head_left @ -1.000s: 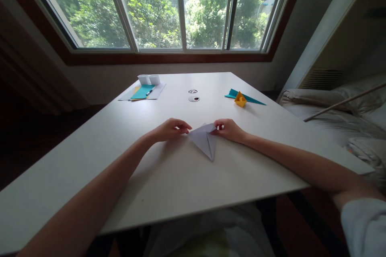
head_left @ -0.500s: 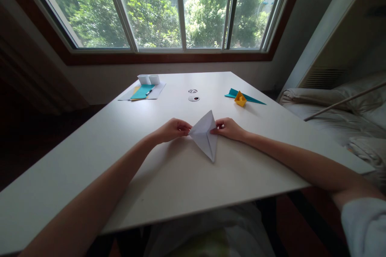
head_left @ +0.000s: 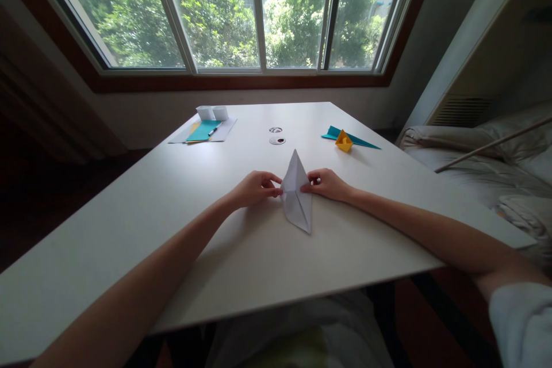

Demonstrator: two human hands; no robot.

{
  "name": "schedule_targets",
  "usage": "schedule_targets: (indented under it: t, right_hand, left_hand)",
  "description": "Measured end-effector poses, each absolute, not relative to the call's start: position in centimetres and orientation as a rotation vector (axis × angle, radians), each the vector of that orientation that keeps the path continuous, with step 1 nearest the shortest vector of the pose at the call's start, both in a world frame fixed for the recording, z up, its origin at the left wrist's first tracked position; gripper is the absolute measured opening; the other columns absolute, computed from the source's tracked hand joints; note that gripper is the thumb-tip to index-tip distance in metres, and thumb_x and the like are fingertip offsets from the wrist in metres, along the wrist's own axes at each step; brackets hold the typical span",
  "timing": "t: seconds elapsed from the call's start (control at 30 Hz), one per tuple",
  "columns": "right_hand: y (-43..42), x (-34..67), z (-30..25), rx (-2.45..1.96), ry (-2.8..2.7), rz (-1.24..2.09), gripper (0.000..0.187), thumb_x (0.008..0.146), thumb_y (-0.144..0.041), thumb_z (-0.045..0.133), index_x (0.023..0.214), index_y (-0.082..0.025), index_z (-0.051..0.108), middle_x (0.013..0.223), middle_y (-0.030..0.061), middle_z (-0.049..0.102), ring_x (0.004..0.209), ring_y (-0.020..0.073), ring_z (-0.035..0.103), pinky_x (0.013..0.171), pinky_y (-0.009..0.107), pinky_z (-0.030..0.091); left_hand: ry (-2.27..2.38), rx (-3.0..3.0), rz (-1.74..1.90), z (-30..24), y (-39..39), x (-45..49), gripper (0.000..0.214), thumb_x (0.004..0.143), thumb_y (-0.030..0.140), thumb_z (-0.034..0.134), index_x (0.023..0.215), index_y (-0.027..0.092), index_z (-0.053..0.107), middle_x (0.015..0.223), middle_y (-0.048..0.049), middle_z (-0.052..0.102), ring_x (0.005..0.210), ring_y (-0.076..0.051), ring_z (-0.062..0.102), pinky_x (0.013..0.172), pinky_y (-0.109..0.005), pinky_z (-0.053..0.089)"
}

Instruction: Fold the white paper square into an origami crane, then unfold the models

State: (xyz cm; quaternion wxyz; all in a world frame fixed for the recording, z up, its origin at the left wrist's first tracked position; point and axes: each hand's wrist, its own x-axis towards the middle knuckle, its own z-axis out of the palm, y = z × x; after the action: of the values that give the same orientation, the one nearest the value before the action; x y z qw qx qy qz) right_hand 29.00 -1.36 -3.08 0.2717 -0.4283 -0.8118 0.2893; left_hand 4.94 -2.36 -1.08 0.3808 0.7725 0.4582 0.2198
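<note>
A folded sheet of white paper, shaped like a tall narrow diamond with a crease across its middle, is held between my hands just above the white table. My left hand pinches its left corner between thumb and fingers. On the opposite side, my right hand grips the right edge, thumb in front and the other fingers curled. Both forearms reach in from the near side of the table. What lies behind the paper is hidden.
An orange paper boat and a teal paper plane are at the back right. Two round flat pieces lie mid-back. Teal paper, other sheets, a pen and white boxes occupy the back left of the table.
My left hand has moved right, toward my right hand. The white paper has narrowed, its left corner pushed inward and its top point shifted left and up. My right hand stays put.
</note>
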Motion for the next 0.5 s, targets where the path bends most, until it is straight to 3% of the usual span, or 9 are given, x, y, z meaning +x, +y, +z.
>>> schedule_targets:
  t: [0.2, 0.5]
  right_hand:
    - [-1.2, 28.9, -3.3, -1.125, -2.214, 0.766, 0.027, 0.069, -0.042, 0.061, 0.073, -0.015, 0.063, 0.063, -0.0023, 0.051, 0.059, 0.0098, 0.041, 0.055, 0.022, 0.034]
    - [-1.2, 28.9, -3.5, -1.084, -2.225, 0.776, 0.026, 0.07, -0.041, 0.061, 0.071, -0.015, 0.061, 0.062, -0.0031, 0.049, 0.059, 0.0094, 0.04, 0.055, 0.022, 0.033]
  left_hand:
    - [1.312, 2.249, 0.602, -1.0, -2.9, 5.9, 0.033, 0.071, 0.047, 0.058, 0.081, 0.017, 0.068, 0.066, -0.0009, 0.062, 0.06, -0.012, 0.051, 0.055, -0.022, 0.037]
    - [1.416, 2.263, 0.622, -2.3, -2.5, 6.7, 0.032, 0.071, 0.048, 0.057, 0.072, 0.017, 0.065, 0.066, -0.0003, 0.062, 0.06, -0.013, 0.052, 0.054, -0.022, 0.035]
